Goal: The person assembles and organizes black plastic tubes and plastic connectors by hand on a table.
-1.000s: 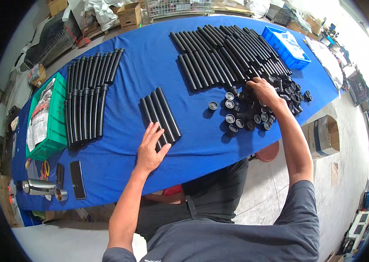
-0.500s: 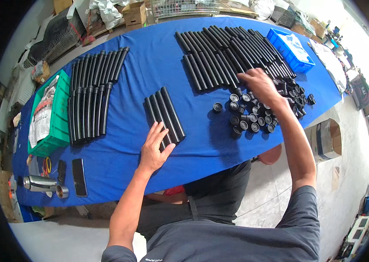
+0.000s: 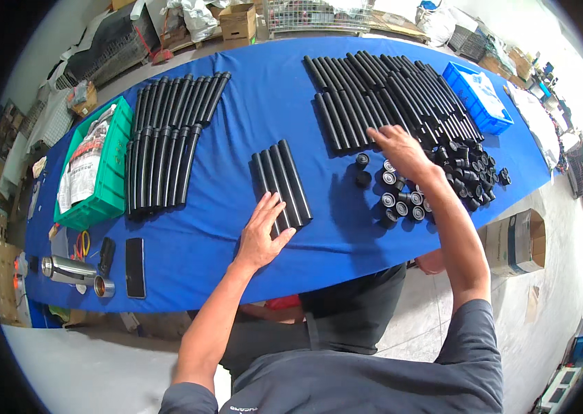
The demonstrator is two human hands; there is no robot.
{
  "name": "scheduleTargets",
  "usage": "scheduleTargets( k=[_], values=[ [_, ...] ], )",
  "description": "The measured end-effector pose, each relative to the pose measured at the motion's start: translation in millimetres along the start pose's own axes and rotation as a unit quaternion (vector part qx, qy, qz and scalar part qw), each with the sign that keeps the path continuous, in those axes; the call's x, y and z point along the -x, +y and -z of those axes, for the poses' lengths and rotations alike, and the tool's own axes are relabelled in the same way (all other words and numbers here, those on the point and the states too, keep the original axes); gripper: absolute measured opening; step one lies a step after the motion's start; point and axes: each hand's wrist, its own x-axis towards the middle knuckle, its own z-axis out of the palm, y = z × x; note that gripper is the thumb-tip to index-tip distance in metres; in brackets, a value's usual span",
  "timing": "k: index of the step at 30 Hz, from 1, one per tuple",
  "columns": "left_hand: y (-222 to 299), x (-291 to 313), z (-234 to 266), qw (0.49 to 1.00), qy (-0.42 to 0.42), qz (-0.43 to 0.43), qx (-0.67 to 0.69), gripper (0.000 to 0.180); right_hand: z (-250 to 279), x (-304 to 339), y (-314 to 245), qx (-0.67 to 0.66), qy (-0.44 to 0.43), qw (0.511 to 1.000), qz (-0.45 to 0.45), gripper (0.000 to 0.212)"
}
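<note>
Fingers of the left hand lie nearly together, thumb apart, on the near ends of four black tubes. Right hand over black caps, fingertips near a larger tube bank; cannot tell if they pinch anything. Left of the left fingers: two tube rows, then green crate.

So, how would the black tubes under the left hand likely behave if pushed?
The black tubes would probably roll sideways, being round. Straight outlines suggest they're stiff. The left hand, lying over some, may limit rolling.
</note>
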Motion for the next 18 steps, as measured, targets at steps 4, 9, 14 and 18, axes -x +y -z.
scheduleTargets(
  k=[4,9,14,18],
  values=[
    [0.0,0.7,4.6,1.000,-0.005,-0.003,-0.011,0.063,17.9,9.8,-39.7,-0.161,0.129,0.978,-0.011,0.043],
    [-7.4,1.0,-9.8,0.999,-0.008,-0.017,-0.029,0.054,-35.8,22.2,-117.8,-0.169,0.145,0.974,0.033,0.039],
    [-7.2,-4.6,-13.7,0.999,-0.006,-0.013,-0.052,0.069,-79.7,22.0,-140.2,-0.202,0.112,0.971,-0.054,0.044],
    [-2.7,0.5,-7.1,0.998,0.012,0.006,-0.064,0.098,-74.3,33.7,-151.7,-0.258,0.136,0.951,-0.107,0.066]
  ],
)
